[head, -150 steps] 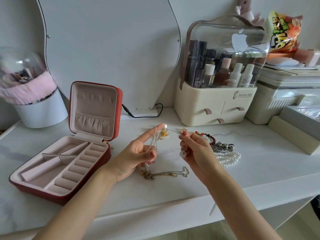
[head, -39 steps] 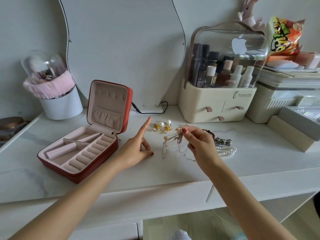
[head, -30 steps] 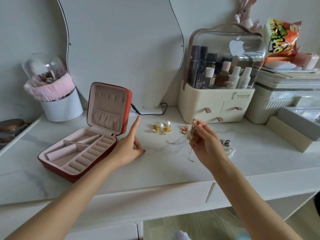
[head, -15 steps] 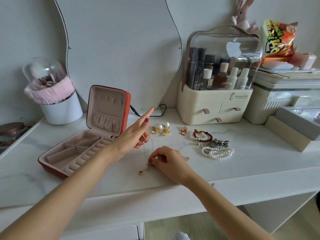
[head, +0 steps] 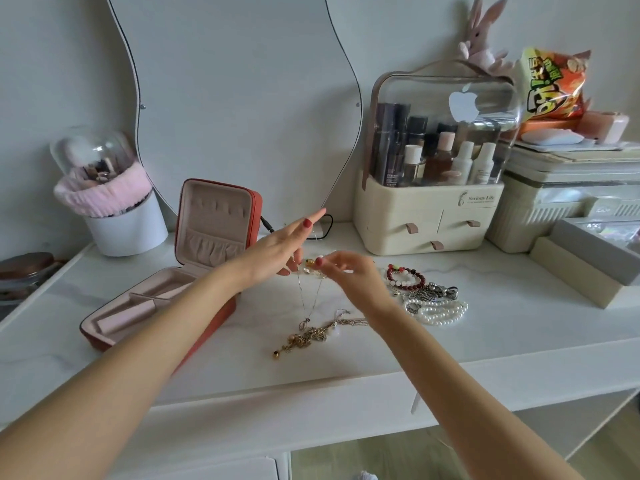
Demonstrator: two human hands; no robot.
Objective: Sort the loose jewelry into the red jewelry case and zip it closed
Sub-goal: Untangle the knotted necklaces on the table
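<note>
Silver-toned fine chain necklace (head: 309, 299) hangs between both hands above the white marble worktop (head: 519, 327), left hand (head: 277, 252) and right hand (head: 341, 271) each pinching an end. Untangling seems underway; next it needs carrying left into the open red jewelry case (head: 214, 216).

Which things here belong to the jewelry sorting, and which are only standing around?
Belong: red case, open; thin chain held up by both hands; chain heap; bead bracelet; pearls.

Standing around: mirror; cosmetics box; brush pot; snack bag; plush rabbit.
</note>
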